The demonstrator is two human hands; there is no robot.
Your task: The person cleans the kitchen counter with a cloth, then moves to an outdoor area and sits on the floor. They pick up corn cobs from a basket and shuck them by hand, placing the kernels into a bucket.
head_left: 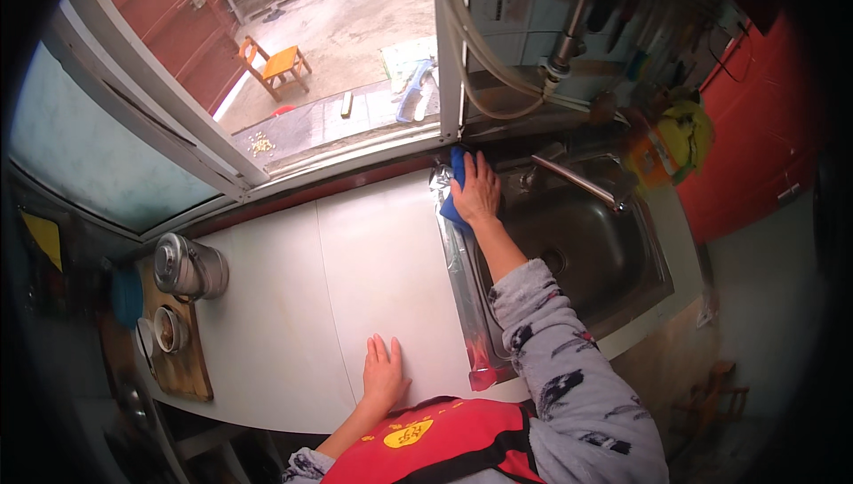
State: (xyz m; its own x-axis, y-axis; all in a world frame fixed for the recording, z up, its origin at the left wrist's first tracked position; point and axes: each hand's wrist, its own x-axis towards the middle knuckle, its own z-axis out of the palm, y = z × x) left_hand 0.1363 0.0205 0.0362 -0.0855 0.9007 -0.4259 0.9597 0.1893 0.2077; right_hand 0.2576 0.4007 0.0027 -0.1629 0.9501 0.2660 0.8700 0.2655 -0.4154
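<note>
Under my right hand (478, 189) is a folded blue cloth (453, 209), pressed flat at the back left corner of the sink's rim. The stainless steel sink (586, 244) lies to the right of that hand, and a metal faucet (576, 181) reaches over its basin. Foil-like tape (458, 284) runs along the sink's left edge. My left hand (384, 372) rests palm down on the white countertop (273, 297) near its front edge, with nothing in it.
At the left, a lidded metal pot (191, 269) stands by a wooden board (190, 367) bearing a bowl of food (168, 329). A window frame (346, 154) borders the counter's back. Hoses (490, 77) hang behind the sink. Yellow and orange items (666, 144) sit at the back right.
</note>
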